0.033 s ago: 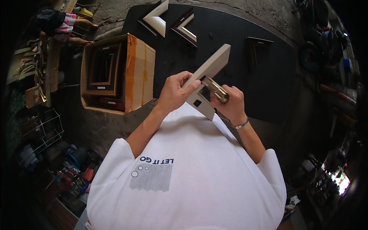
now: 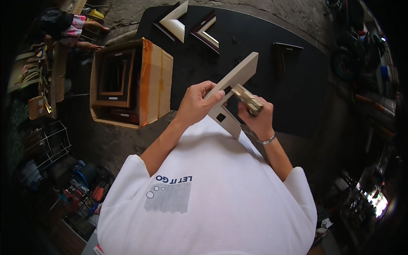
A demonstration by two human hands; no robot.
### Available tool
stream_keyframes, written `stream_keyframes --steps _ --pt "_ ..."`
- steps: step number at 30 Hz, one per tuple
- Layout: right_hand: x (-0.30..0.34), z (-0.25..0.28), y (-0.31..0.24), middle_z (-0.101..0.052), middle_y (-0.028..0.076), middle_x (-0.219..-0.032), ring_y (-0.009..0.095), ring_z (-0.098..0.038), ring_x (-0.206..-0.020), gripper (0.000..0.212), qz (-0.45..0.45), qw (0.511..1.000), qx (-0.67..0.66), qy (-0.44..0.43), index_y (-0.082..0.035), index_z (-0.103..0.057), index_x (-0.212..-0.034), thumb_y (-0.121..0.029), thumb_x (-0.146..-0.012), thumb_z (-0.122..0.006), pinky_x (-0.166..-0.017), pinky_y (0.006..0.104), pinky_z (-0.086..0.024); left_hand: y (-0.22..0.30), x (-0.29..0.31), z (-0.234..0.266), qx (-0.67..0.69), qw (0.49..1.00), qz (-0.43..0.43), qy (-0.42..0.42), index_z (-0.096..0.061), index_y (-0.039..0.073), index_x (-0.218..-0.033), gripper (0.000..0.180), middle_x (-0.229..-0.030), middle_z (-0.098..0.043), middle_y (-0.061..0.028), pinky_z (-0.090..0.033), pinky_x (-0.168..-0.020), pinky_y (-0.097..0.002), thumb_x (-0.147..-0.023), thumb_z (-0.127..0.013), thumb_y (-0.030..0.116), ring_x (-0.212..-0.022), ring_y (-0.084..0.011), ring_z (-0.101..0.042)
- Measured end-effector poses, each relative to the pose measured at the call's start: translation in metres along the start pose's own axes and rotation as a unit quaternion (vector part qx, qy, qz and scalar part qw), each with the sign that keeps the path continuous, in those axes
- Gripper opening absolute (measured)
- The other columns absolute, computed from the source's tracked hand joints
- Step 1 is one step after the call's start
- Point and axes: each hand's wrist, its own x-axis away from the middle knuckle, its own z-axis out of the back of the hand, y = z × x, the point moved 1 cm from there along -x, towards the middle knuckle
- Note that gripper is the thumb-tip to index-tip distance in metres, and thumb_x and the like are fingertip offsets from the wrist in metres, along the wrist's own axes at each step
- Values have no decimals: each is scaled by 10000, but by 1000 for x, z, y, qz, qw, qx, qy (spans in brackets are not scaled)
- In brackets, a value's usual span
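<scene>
My left hand [image 2: 194, 104] is closed around the corner of a pale, L-shaped picture frame corner piece [image 2: 239, 73], thumb on top and fingers behind. One arm of the piece points up and away; the other comes down toward my shirt, with a small black square patch on it. My right hand [image 2: 260, 121] grips a shiny metal staple gun [image 2: 247, 100]. The tool's front end is at the upper arm of the piece, beside another dark patch close to my left thumb. Whether it touches the wood I cannot tell.
On the black table [image 2: 250, 25] lie a cream-gold frame corner [image 2: 175, 23], a dark red and gold one [image 2: 207, 32] and a dark one [image 2: 285, 47]. A cardboard box [image 2: 157, 80] holding dark frames [image 2: 112, 78] stands at left. Another person's legs [image 2: 78, 32] show at far left.
The frame corner piece has shifted slightly down and right in my left hand. My right hand has rolled the staple gun a little, showing more of its upper side.
</scene>
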Motion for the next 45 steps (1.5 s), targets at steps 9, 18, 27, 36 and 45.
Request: stream_keyframes --steps 9,18,27,36,45 --pt "38 36 164 -709 34 -926 81 -612 -778 370 -294 937 -127 136 46 -711 -1103 -310 -1004 -700 -670 278 -493 14 4 26 165 985 -32 -41 -518 48 -1228 408 -1049 -675 -72 -493 -937 -295 -963 -741 264 -1082 -144 -679" --pt "80 -9 263 -498 -50 -698 86 -470 -598 392 -376 923 -85 -10 -70 -547 -911 -430 -1023 -654 -550 289 -379 140 108 121 229 927 -296 -19 -337 71 -1375 608 -1190 -587 -162 -507 -956 -489 -901 -682 234 -1060 -301 -667" --pt "79 3 260 -625 132 -1023 256 -619 -898 583 -293 915 246 130 6 -621 -1184 -540 -983 -654 -824 393 -506 115 126 171 -530 791 -113 283 -454 86 -1164 379 -1053 -535 -168 -487 -785 -526 -901 -660 265 -855 -381 -615" --pt "22 -39 85 -627 131 -1122 236 -630 -967 434 -162 950 184 193 -6 -642 -1206 -405 -1035 -627 -860 376 -509 -8 110 181 -461 852 -68 238 -481 63 -1192 407 -1092 -508 -144 -455 -892 -476 -998 -618 394 -1029 -321 -543" --pt "-65 -133 -119 -658 128 -1168 298 -630 -1089 256 73 990 106 51 -47 -672 -1186 -202 -983 -690 -908 373 -488 -16 138 194 -495 856 -94 117 -525 60 -1392 574 -1462 -477 -194 -378 -1082 -482 -1035 -530 509 -1307 -343 -468"
